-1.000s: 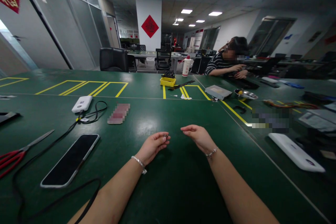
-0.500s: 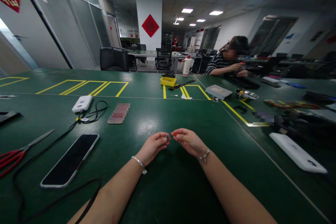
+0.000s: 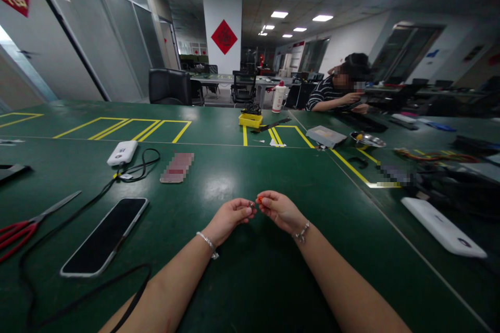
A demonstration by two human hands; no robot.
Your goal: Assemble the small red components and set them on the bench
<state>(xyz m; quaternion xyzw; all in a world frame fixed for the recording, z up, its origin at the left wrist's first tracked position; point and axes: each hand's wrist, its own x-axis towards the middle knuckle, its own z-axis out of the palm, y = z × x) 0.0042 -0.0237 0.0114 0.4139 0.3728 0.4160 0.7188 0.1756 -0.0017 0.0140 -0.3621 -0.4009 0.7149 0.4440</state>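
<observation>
Above the green table (image 3: pixel 219 164), both my hands are close together near the middle of the view. My left hand (image 3: pixel 234 214) pinches a small dark metallic piece (image 3: pixel 252 205) between thumb and fingertips; its exact shape is too small to tell. A small orange-red piece (image 3: pixel 260 199) sits between the thumb and fingers of my right hand (image 3: pixel 278 209). The fingertips of the two hands nearly touch.
To the left are a black-screened phone (image 3: pixel 105 237), red-handled scissors (image 3: pixel 23 231), a black cable and a white power bank (image 3: pixel 122 153). A long white device (image 3: pixel 443 227) lies right. Farther off are a yellow tray (image 3: pixel 250 120), a metal bowl (image 3: pixel 367 140) and a seated person (image 3: pixel 332 91).
My left hand has shifted slightly right, bringing its dark piece closer to the orange-red one. My right hand has barely moved.
</observation>
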